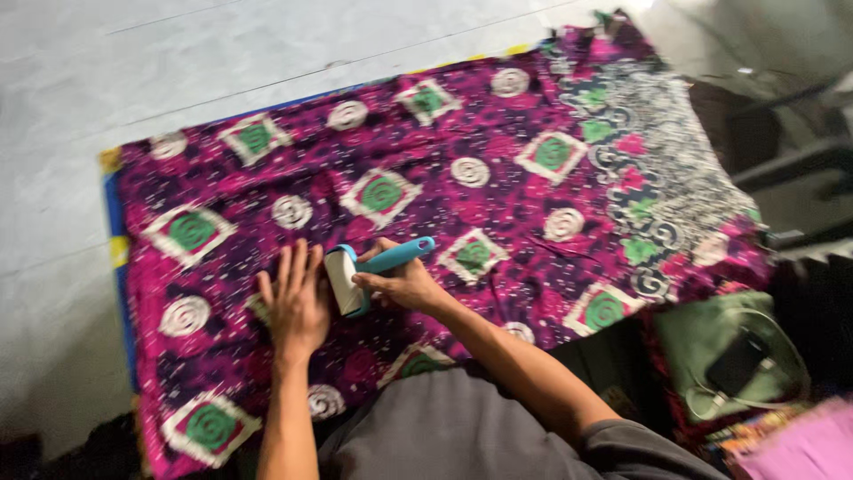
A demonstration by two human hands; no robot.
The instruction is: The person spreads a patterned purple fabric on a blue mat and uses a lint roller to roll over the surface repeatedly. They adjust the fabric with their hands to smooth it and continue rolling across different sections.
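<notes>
- A large magenta cloth [498,178], printed with green squares and pale spirals, is spread flat over a pale floor [133,71]; every place below is given relative to this cloth.
- A lint roller [355,271] with a white drum and a blue handle is held near the cloth's near edge, its drum resting on the fabric.
- The right hand [404,284] is wrapped around the roller's handle, fingers curled closed on it.
- The left hand [293,302] is pressed flat on the cloth just beside the drum, fingers spread wide.
- A green bag [702,347] with a dark phone [737,364] on top is seen off the cloth's right near corner.
- Blue and yellow edging [115,240] is visible under the cloth's left edge.
- Risk, as a judgement: the fabric could be bunched or dragged by the sticky drum if the flat hand's pressure is eased; the spread fingers, lying so close, could be caught by the drum.
</notes>
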